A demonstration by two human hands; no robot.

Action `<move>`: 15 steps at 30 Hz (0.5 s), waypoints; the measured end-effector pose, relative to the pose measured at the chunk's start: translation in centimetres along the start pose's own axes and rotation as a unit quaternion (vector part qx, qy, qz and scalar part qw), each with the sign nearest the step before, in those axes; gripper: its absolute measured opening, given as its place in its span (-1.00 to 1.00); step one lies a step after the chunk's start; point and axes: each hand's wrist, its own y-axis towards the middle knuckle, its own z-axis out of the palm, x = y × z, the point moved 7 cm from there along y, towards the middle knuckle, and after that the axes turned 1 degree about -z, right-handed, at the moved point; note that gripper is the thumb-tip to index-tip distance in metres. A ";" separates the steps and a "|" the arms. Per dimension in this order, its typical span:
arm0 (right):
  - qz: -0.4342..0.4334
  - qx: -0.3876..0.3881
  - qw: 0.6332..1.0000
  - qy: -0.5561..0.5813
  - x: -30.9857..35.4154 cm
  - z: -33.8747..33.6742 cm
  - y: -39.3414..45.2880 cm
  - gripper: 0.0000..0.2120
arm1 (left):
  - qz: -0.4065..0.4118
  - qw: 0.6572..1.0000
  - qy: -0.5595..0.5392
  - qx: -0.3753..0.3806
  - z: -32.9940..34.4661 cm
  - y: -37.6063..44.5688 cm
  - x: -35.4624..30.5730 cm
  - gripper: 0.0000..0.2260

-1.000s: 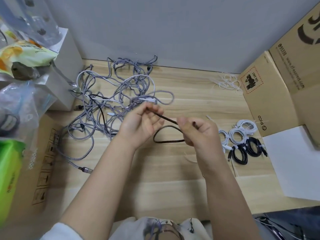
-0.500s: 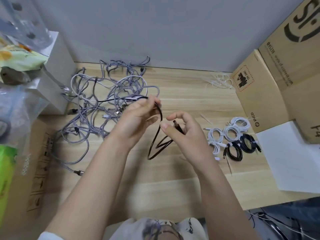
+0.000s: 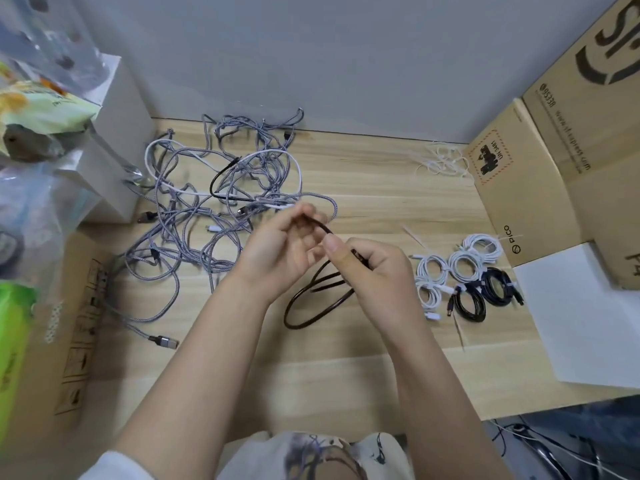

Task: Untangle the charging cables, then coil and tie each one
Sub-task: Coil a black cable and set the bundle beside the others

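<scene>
A black cable (image 3: 313, 306) hangs in loops between my hands above the middle of the wooden table (image 3: 374, 188). My left hand (image 3: 277, 252) pinches the cable's upper part between thumb and fingers. My right hand (image 3: 372, 271) grips the gathered loops, with the plug end sticking out by the knuckles. A big tangle of grey braided cables (image 3: 214, 209), with white and black ones mixed in, lies at the back left. Three white coiled cables (image 3: 453, 268) and two black coiled cables (image 3: 485, 296), each tied, lie at the right.
Loose white ties (image 3: 440, 161) lie at the back right by cardboard boxes (image 3: 554, 161). A white sheet (image 3: 581, 317) lies at the right edge. White boxes (image 3: 114, 133), plastic bags and a green pack (image 3: 14, 341) crowd the left side.
My hands have drawn closer together and the black cable now hangs in more and larger loops from my right hand. The view has shifted slightly.
</scene>
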 end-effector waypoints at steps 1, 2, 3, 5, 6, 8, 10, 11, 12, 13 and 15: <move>-0.013 0.019 0.999 0.039 0.9 -0.2 -0.5 -0.54 | -0.006 0.998 -0.045 -0.040 -1.2 0.8 -0.3 -0.82; -0.030 0.044 0.995 0.089 2.0 -0.4 -1.1 -0.55 | -0.005 0.993 -0.087 -0.081 -2.6 1.5 -0.7 -0.79; -0.049 0.070 0.987 0.134 3.3 -0.6 -1.7 -0.57 | 0.004 0.986 -0.119 -0.119 -4.2 2.1 -1.4 -0.77; -0.086 0.093 0.979 0.162 5.7 -1.3 -2.6 -0.60 | 0.029 0.976 -0.136 -0.170 -7.0 2.9 -2.6 -0.72; -0.094 0.086 0.980 0.151 6.1 -1.6 -2.7 -0.59 | 0.041 0.975 -0.133 -0.176 -7.7 3.1 -2.9 -0.70; -0.070 0.048 0.989 0.124 5.2 -1.8 -2.0 -0.54 | 0.062 0.978 -0.124 -0.154 -7.5 3.2 -3.3 -0.69; -0.017 0.005 0.996 0.088 2.7 -1.6 -0.7 -0.57 | 0.065 0.984 -0.116 -0.115 -5.9 2.8 -3.3 -0.72; 0.003 -0.010 0.998 0.067 1.3 -1.2 0.0 -0.59 | 0.062 0.987 -0.110 -0.102 -5.1 2.4 -3.2 -0.74; 0.019 -0.021 0.998 0.051 0.1 -0.8 0.5 -0.61 | 0.057 0.989 -0.106 -0.091 -4.2 1.9 -2.9 -0.75; 0.037 -0.028 0.998 0.045 -1.1 -0.4 0.9 -0.62 | 0.049 0.991 -0.097 -0.082 -3.4 1.3 -2.5 -0.76; 0.072 -0.042 0.995 0.054 -2.9 0.3 1.6 -0.67 | 0.035 0.995 -0.063 -0.065 -2.1 0.5 -1.8 -0.76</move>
